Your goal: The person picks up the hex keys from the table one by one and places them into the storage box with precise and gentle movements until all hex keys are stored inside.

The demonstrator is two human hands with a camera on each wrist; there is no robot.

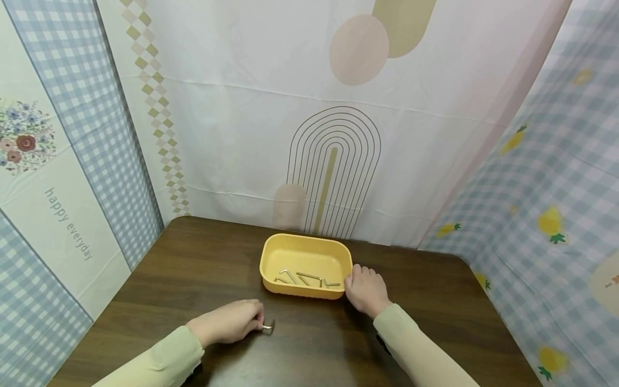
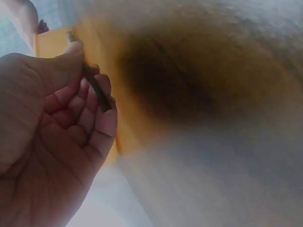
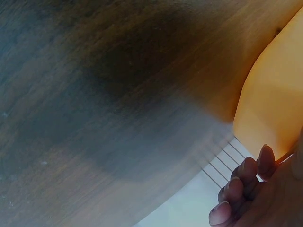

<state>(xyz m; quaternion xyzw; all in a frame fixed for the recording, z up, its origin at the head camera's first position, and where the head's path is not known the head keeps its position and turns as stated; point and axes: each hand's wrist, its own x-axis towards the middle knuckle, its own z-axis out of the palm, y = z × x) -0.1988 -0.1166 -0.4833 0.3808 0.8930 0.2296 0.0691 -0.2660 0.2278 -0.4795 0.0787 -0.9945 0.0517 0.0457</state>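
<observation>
My left hand pinches a small metal hex key just above the table, in front of the yellow bin. In the left wrist view, the hex key lies between thumb and fingertips as a dark, thin rod. On the bin's right side, my right hand grips the rim at the near corner. The right wrist view has its curled fingers against the bin's outer wall; the thumb is hidden there. Several more hex keys lie loose on the bin floor, along its near side.
The bin stands on a dark brown wooden table, towards its far edge. A printed white cloth hangs behind the table, and checked blue cloths hang at both sides.
</observation>
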